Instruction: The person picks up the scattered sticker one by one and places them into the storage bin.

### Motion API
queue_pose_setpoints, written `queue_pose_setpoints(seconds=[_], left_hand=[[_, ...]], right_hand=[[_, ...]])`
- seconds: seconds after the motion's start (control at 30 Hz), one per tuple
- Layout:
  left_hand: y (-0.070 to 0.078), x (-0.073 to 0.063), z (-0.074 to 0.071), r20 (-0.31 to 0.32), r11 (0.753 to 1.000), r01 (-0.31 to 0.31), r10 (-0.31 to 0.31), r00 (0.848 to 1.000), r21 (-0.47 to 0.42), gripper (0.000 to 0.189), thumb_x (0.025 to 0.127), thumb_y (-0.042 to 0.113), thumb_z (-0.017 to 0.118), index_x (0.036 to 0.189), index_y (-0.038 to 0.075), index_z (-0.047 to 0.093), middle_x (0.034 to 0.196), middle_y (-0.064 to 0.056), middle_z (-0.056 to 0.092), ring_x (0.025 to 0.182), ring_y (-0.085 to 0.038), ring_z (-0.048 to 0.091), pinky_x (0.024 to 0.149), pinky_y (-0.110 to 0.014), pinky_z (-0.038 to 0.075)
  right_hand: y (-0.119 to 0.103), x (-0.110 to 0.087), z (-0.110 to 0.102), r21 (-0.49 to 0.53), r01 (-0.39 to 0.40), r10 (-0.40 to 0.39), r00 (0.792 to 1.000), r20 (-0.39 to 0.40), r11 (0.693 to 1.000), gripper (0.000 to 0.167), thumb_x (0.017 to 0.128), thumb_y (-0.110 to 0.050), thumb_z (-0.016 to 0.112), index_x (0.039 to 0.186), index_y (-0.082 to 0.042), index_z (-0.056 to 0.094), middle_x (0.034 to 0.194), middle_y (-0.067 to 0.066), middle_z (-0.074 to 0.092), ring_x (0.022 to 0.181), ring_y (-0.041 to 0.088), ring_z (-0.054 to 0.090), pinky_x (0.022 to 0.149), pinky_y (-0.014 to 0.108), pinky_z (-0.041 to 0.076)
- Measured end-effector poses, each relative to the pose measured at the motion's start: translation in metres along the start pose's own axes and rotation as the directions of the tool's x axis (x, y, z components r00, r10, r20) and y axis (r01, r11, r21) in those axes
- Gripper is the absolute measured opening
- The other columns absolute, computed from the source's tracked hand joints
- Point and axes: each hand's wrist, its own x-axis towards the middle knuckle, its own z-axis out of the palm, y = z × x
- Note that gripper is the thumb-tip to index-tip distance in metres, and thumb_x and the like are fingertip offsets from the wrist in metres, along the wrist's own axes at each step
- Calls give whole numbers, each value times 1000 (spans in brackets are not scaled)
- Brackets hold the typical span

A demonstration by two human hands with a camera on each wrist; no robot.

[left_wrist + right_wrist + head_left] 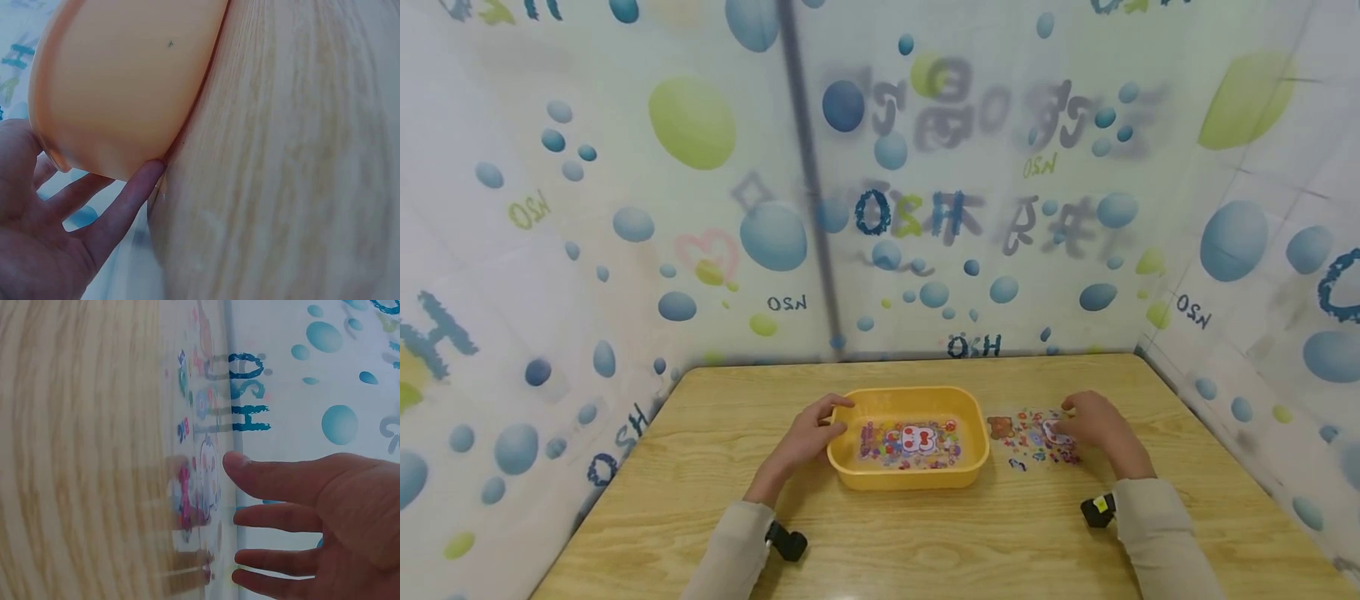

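Observation:
A yellow plastic tray (pixel 910 481) stands on the table, with a colourful printed sheet (pixel 917 442) showing a white cartoon character lying inside. My left hand (pixel 808 429) grips the tray's left end. In the left wrist view, the thumb goes over the rim of the tray (pixel 125 81) and a fingertip touches the lower outer wall. To the right of the tray lies a clear sheet with cartoon stickers (pixel 1033 433), a brown bear among them. Over its right edge is my right hand (pixel 1097 425); the right wrist view shows its fingers (pixel 278 517) straight and spread, holding nothing.
The wood-grain table (pixel 895 542) reaches back to a white curtain (pixel 925 250) printed with blue and green dots. Similar curtains hang at both sides. A black wrist camera (pixel 786 542) sits under the left sleeve, and another (pixel 1097 511) by the right.

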Motion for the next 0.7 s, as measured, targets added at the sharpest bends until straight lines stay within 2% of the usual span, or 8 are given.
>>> queue_pose_setpoints(seconds=[0.23,0.33,0.43,0.57,0.7], left_hand=[[0,0,-1,-13,999,-20,21,1000,33,33,101,10,60,133,15,64,149,-22,55,105,-28,63,65,-30,53],[0,0,-1,-15,1000,-8,8,1000,27,33,100,10,61,132,17,65,149,-20,56,103,-28,63,60,-30,52],[0,0,0,-11,1000,-9,10,1000,19,33,100,10,61,133,16,64,149,-21,56,101,-28,63,58,-30,51],[2,-1,0,-5,1000,-14,14,1000,11,34,100,11,61,134,16,64,150,-21,55,104,-29,64,63,-31,53],[3,-2,0,3,1000,-14,14,1000,8,34,100,10,61,134,15,63,151,-22,53,103,-29,64,58,-31,52]], right_hand=[[5,-1,0,15,-31,30,999,32,999,56,90,-26,77,120,19,62,124,38,63,110,50,62,95,61,51],[7,0,3,13,-30,30,999,32,999,47,88,-27,80,111,14,69,111,30,69,93,39,63,84,51,55],[8,1,5,3,-29,29,999,32,1000,34,87,-26,81,97,6,73,91,16,68,78,26,55,69,39,48],[9,2,7,-8,-37,38,999,31,999,27,88,-24,80,92,2,73,86,10,64,76,24,51,66,35,42],[10,2,9,-18,-45,45,998,33,999,25,89,-23,79,82,-1,70,79,7,59,72,22,49,63,34,39]])
